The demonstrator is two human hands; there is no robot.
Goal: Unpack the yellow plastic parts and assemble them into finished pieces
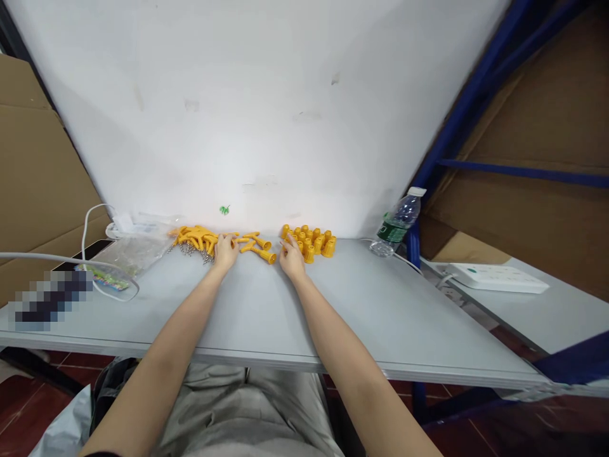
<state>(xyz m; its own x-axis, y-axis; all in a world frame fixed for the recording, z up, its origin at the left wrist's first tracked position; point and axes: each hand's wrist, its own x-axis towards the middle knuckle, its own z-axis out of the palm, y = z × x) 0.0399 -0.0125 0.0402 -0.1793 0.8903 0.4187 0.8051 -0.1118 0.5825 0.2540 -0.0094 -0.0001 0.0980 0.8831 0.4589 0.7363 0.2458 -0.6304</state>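
Observation:
My left hand (225, 250) reaches to the far edge of the grey table (266, 317) and rests on a heap of yellow pin-shaped parts with metal ends (197, 238); its fingers curl into the heap. My right hand (291, 255) lies beside a cluster of upright yellow caps (314, 241), fingertips touching the nearest ones. A few loose yellow pins (261, 249) lie between the two hands.
A clear plastic bag (130, 254) and white cable (90, 222) lie at the left. A water bottle (398, 221) lies at the right against the white wall. A white power strip (497, 277) sits on the neighbouring table. Cardboard stands on both sides.

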